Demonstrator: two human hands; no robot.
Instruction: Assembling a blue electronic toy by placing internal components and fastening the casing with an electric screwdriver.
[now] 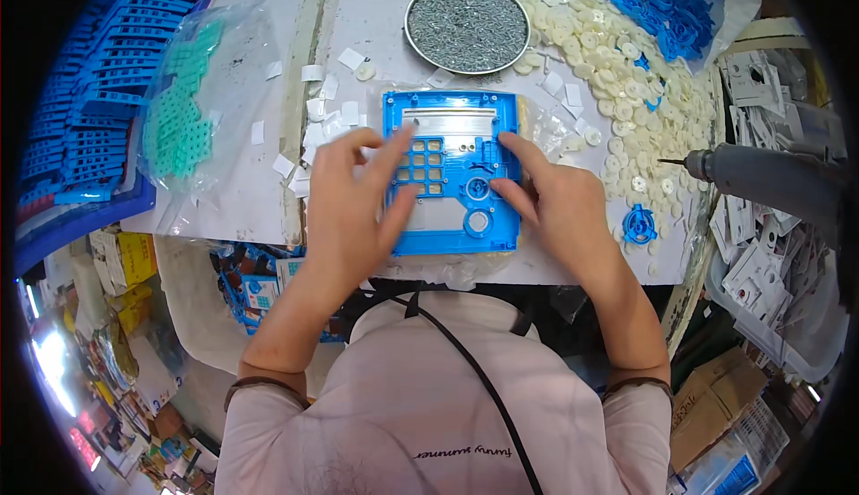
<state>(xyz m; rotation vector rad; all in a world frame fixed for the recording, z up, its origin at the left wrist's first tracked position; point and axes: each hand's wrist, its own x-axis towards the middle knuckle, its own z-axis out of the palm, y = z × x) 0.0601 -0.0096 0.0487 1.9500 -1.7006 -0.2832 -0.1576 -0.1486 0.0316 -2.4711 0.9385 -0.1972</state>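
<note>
A blue plastic casing lies on the table before me, its inner side facing up. It has a grid of square key holes, a silvery strip at the far end and two round fittings on the right. My right hand grips the casing's right side, thumb inside by the upper round fitting and index finger on the edge. Over the left side hovers my left hand, fingers apart and slightly blurred, thumb near the key holes. Nothing shows in its fingers; whether they touch the casing I cannot tell.
A round dish of small screws stands beyond the casing. Cream plastic discs are heaped right, near a power screwdriver. Blue parts fill a bag at far right. Green pieces, white paper squares and stacked blue casings lie left.
</note>
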